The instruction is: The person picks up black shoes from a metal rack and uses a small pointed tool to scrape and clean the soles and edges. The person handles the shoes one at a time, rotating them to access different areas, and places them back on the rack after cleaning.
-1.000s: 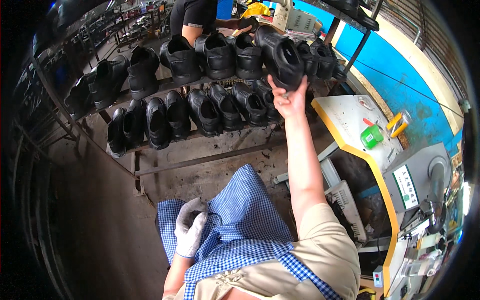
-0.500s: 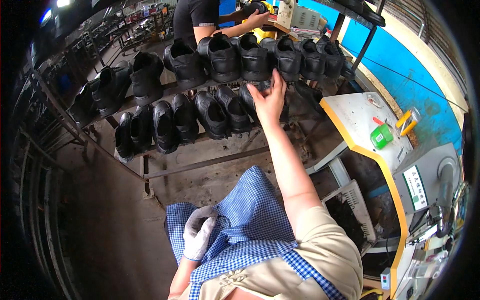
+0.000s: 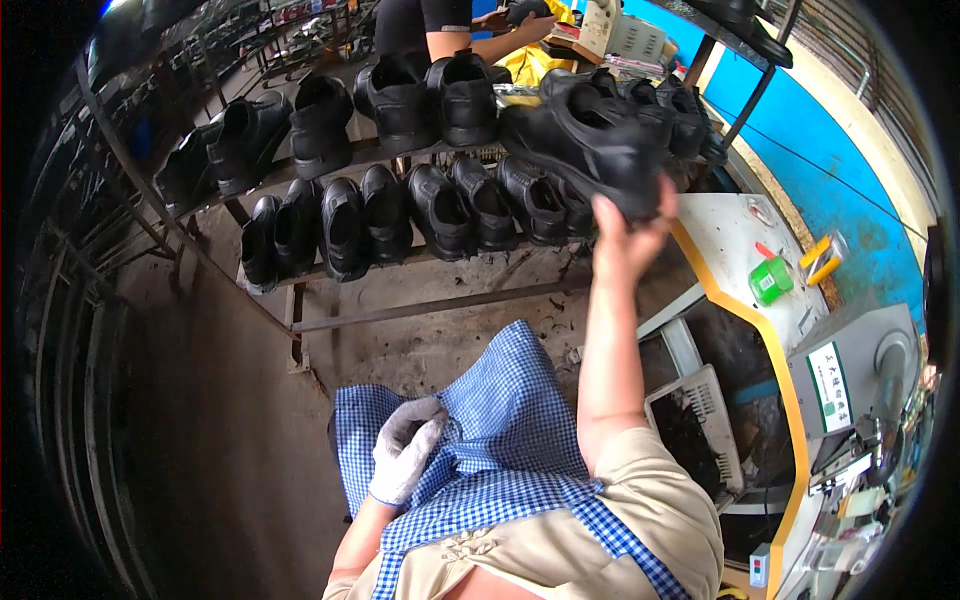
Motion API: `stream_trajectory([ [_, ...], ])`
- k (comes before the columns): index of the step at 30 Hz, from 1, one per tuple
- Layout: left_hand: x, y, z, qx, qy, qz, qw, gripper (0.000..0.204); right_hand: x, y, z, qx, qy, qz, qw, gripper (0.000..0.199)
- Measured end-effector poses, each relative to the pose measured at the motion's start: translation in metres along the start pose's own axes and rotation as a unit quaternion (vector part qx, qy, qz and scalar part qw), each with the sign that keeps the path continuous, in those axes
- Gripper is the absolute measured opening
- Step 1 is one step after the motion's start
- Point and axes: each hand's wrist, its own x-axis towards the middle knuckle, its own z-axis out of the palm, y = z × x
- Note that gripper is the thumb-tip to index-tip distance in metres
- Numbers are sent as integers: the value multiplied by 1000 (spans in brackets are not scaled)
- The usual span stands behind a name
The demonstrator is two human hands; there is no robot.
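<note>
My right hand (image 3: 632,232), bare, grips a black shoe (image 3: 597,140) by its heel end. The shoe hangs tilted in front of the upper shelf, its toe toward the left, and hides some shoes behind it. My left hand (image 3: 407,450) wears a white glove with grey fingers. It rests over the blue checked apron (image 3: 515,400) at my lap, fingers loosely curled, thumb apart, nothing visible in it. More black shoes stand in a row on the upper shelf (image 3: 275,172), and another row of black shoes (image 3: 440,210) is below.
At right stands a white worktable (image 3: 715,235) with a yellow edge, bearing a green container (image 3: 770,281) and a yellow-banded jar (image 3: 822,258). A grey machine (image 3: 850,370) and a plastic crate (image 3: 715,420) are nearer me. Beyond the rack a person (image 3: 450,35) handles a dark item.
My right hand has taken a shoe off the upper shelf and drawn it up and rightward. The view has shifted slightly. My left hand keeps its curled pose at my lap.
</note>
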Motion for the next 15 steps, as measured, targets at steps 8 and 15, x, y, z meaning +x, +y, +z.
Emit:
stream_trajectory([
  [8,28,47,12,240,79,304,919,58,-73,-92,-38,-10,-250,190,949,80],
  [15,34,81,10,87,-65,-27,994,36,-136,-62,-6,-8,-557,153,816,77],
])
